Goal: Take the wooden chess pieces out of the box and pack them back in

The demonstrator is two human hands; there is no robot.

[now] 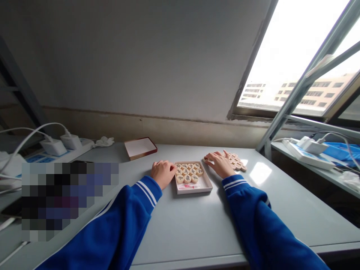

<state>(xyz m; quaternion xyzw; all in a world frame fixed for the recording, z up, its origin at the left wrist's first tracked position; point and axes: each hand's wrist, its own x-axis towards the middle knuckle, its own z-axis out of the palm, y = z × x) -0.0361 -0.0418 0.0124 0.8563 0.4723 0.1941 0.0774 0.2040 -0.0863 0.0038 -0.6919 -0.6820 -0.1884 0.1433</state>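
the left hand (163, 173) rests on the table (182, 228) at the left side of the shallow box (193, 191), its fingers curled in and close together, the thumb side touching the box's left wall. whether the fingers pinch that wall or a piece cannot be told. the right hand (218, 164) is just beyond the box's far right corner, palm down, fingers bent and partly spread, reaching toward the left. its fingertips come down near the table; i cannot tell whether they are clamped on a piece.

in the box, between the two hands, lie round wooden pieces (185, 171) with dark characters facing up: two far rows of four and a nearer row of three. nearest, along the box's near side, is a small clear packet (188, 186) with red marks. a loose group of more pieces (237, 163) lies flat on the table to the right, partly behind the right hand. the lid (140, 147) lies far left, pale inside up, well apart from both hands.
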